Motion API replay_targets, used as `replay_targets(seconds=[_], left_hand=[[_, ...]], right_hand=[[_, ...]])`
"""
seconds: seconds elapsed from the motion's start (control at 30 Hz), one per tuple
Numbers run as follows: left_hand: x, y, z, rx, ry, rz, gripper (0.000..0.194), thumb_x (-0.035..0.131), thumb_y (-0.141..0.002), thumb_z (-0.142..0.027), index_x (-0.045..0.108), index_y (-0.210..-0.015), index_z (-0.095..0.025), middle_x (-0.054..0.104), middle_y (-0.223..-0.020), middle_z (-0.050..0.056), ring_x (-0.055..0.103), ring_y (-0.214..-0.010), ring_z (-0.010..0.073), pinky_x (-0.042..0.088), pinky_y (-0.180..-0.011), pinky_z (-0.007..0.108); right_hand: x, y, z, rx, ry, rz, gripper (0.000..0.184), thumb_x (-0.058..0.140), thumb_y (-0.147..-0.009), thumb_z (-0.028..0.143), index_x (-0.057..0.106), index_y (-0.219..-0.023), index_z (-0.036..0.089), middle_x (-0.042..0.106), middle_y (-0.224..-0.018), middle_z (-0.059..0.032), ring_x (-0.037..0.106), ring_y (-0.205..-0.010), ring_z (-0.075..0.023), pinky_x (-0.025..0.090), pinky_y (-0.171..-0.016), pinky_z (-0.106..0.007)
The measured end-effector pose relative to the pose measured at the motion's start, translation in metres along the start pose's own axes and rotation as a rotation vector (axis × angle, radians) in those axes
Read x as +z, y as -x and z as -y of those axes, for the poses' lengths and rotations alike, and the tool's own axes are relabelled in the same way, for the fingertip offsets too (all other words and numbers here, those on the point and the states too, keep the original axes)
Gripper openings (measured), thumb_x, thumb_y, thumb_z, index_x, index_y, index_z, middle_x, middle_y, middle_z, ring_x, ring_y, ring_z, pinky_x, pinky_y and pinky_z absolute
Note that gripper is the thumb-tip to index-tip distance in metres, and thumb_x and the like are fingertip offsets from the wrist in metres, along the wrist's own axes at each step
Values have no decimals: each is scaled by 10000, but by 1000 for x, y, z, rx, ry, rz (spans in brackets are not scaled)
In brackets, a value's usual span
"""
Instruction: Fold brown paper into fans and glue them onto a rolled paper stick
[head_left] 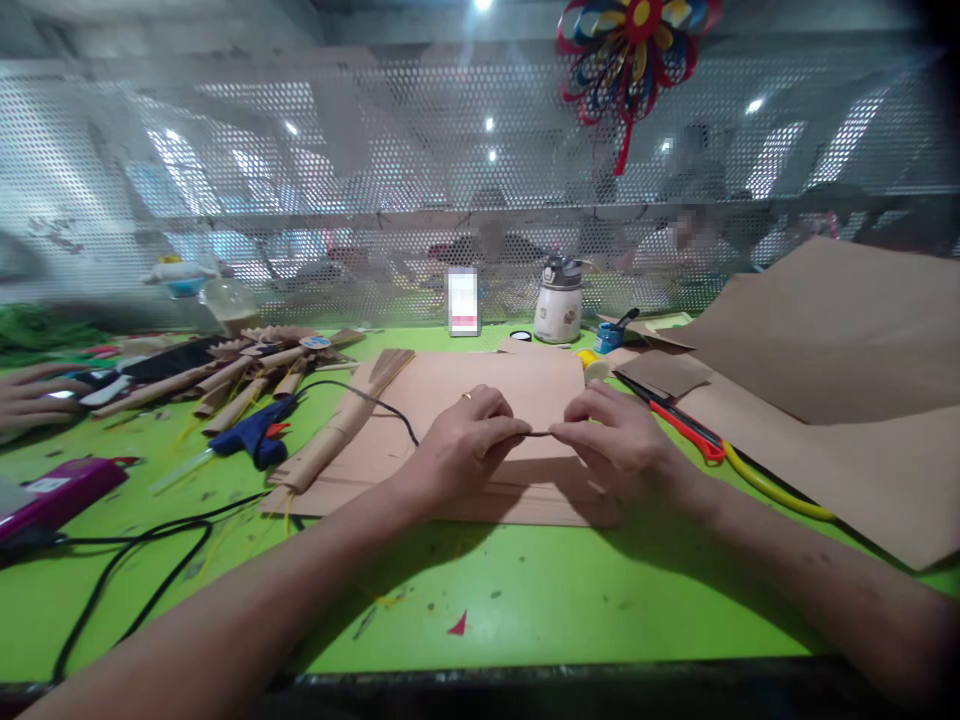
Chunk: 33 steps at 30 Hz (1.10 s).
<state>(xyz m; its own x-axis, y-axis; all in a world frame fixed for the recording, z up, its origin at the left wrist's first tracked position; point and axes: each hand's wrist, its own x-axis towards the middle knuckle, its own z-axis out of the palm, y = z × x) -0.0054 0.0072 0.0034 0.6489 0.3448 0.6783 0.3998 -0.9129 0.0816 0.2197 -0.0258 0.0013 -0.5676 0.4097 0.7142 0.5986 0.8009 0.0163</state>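
Note:
My left hand (480,440) and my right hand (611,430) face each other at the middle of the table. Between their pinched fingertips runs a thin dark brown strip (538,434), held at both ends; its material is too small to make out. Below it lies a stack of brown kraft paper sheets (480,375). On the left part of the stack rests a rolled brown paper bundle (330,445). A blue glue gun (255,432) with a black cord lies further left. To the right of my right hand is a red-handled tool (686,430).
Large kraft sheets (847,350) cover the right side. A white bottle (558,305), a phone (463,302) and a small blue jar (609,338) stand at the back. Paper rolls (232,390) and another person's hand (34,400) are at left. A black cord (135,538) crosses the green table (555,610).

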Motion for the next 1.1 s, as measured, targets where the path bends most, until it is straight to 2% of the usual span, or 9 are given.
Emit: replay_targets(seconds=[0.1,0.2,0.3,0.37,0.57,0.7,0.87,1.1], left_hand=[[2,1,0,45,-82,44,253,490,-882,-110,657,-1050,-196,547,-818,55,469,-767,157,404,-654,283],[5,3,-1,57,-76,126,267,544,-843,-161,633,-1095,-174,543,-844,67,459,-771,174,406,-650,298],[10,6,-2,25,-31,171,181,534,-852,-221,658,-953,-137,538,-797,67,457,-724,166,404,-627,297],[13,8,-1,9,-16,199,208,472,-891,-213,655,-833,-132,536,-744,59,463,-699,157,399,-617,289],[15,12,-4,42,-5,286,192,455,-876,-164,645,-895,-152,546,-763,57,487,-723,162,401,-619,279],[15,12,-7,31,-19,298,179,465,-842,-138,631,-775,-147,529,-719,47,469,-677,153,380,-586,270],[18,13,-8,-74,26,319,204,490,-843,-153,640,-705,-136,539,-719,51,492,-673,144,389,-593,260],[16,11,-2,-327,184,381,183,543,-862,-216,699,-787,-156,572,-743,40,543,-714,140,423,-646,245]], right_hand=[[2,0,3,-41,101,15,176,501,-877,93,675,-880,122,566,-799,-91,449,-773,-206,378,-662,-348],[6,4,4,-51,125,82,194,479,-883,97,669,-842,98,550,-778,-94,428,-761,-200,362,-653,-339],[13,9,2,-25,103,141,226,448,-884,75,659,-802,90,529,-756,-86,410,-737,-183,342,-630,-317],[15,11,2,-11,80,181,235,441,-888,84,648,-777,93,526,-753,-84,405,-726,-176,330,-617,-311],[16,11,7,-14,14,318,199,450,-866,80,640,-809,99,542,-746,-82,415,-715,-171,321,-596,-300],[16,10,7,45,-53,370,182,466,-862,73,634,-800,102,550,-755,-79,433,-711,-162,324,-579,-281],[16,11,7,182,-200,402,200,463,-893,93,634,-791,110,546,-773,-75,464,-699,-148,358,-586,-260],[17,8,2,347,-355,406,160,535,-882,140,633,-755,129,568,-753,-52,511,-678,-139,395,-604,-251]])
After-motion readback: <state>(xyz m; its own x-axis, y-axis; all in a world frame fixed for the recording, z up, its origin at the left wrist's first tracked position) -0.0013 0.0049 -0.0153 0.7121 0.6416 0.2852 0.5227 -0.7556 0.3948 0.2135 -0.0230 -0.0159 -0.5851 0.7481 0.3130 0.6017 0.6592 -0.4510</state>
